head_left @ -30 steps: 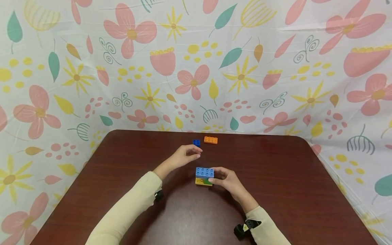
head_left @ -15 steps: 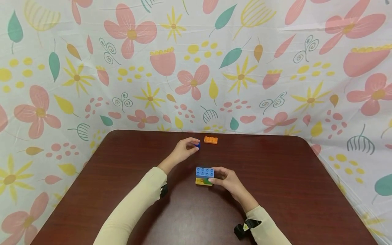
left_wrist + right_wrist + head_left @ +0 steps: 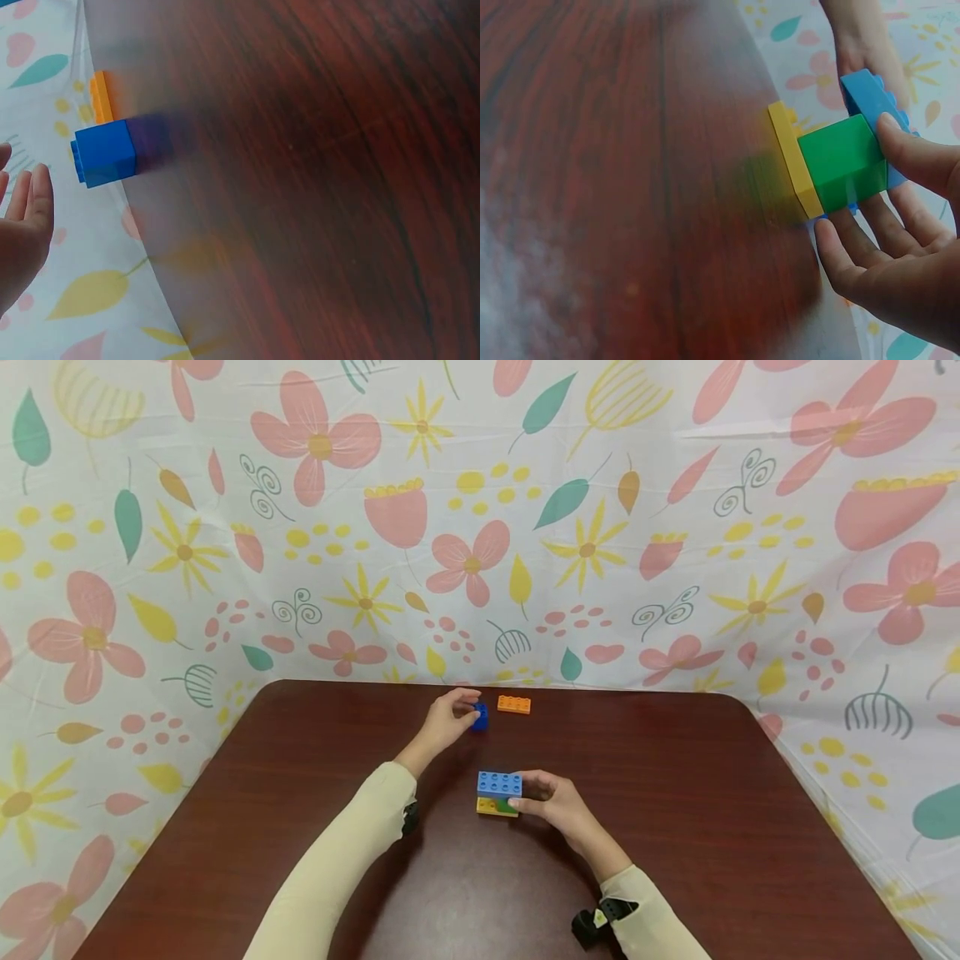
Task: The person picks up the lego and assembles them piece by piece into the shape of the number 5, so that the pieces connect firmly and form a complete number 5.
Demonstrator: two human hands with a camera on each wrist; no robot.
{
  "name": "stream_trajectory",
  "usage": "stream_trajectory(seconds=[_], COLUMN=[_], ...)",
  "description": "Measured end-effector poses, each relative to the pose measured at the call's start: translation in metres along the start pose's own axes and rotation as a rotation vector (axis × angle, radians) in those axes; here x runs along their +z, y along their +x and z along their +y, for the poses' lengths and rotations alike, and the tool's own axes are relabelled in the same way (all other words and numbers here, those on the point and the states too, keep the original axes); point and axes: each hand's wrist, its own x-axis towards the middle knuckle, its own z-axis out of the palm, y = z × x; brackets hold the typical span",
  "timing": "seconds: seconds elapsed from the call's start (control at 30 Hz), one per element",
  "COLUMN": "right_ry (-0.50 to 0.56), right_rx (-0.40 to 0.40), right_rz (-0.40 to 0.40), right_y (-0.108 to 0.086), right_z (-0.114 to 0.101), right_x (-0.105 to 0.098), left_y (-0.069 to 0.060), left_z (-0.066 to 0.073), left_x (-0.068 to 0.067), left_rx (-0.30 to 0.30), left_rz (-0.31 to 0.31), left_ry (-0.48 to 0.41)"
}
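Observation:
A dark blue brick (image 3: 480, 717) (image 3: 105, 154) stands near the table's far edge. Just left of it is my left hand (image 3: 448, 720) (image 3: 24, 232), fingers extended and thumb apart from them; in the left wrist view a gap separates them from the brick. My right hand (image 3: 558, 803) (image 3: 907, 277) grips a stack from its right side, thumb on the light blue top brick (image 3: 499, 783) (image 3: 870, 94) and fingers around the far side. Below that are a green brick (image 3: 506, 806) (image 3: 844, 161) and a yellow base (image 3: 491, 807) (image 3: 795, 161).
An orange brick (image 3: 513, 704) (image 3: 101, 97) lies to the right of the dark blue brick, close to the far edge of the brown table (image 3: 675, 793). Behind the table hangs a flower-patterned cloth (image 3: 465, 468).
My left hand went forward to the dark blue brick, had its fingers around it, then moved slightly left. The brick sits slightly nearer than before. My right hand and the stack stayed put.

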Motion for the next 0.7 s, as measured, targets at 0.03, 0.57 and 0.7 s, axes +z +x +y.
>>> stream_trajectory(seconds=[0.03, 0.57, 0.7], right_ry=[-0.001, -0.001, -0.001], right_rx=[0.000, 0.006, 0.006], right_rz=[0.001, 0.003, 0.002], right_y=[0.000, -0.001, -0.002], right_z=[0.000, -0.002, -0.002], right_x=[0.000, 0.000, 0.001], left_y=[0.000, 0.011, 0.011], left_z=[-0.001, -0.017, -0.019], left_x=[0.000, 0.003, 0.005], left_rx=[-0.001, -0.060, -0.093], left_rz=[0.006, 0.059, 0.051], left_ry=[-0.003, -0.016, 0.007])
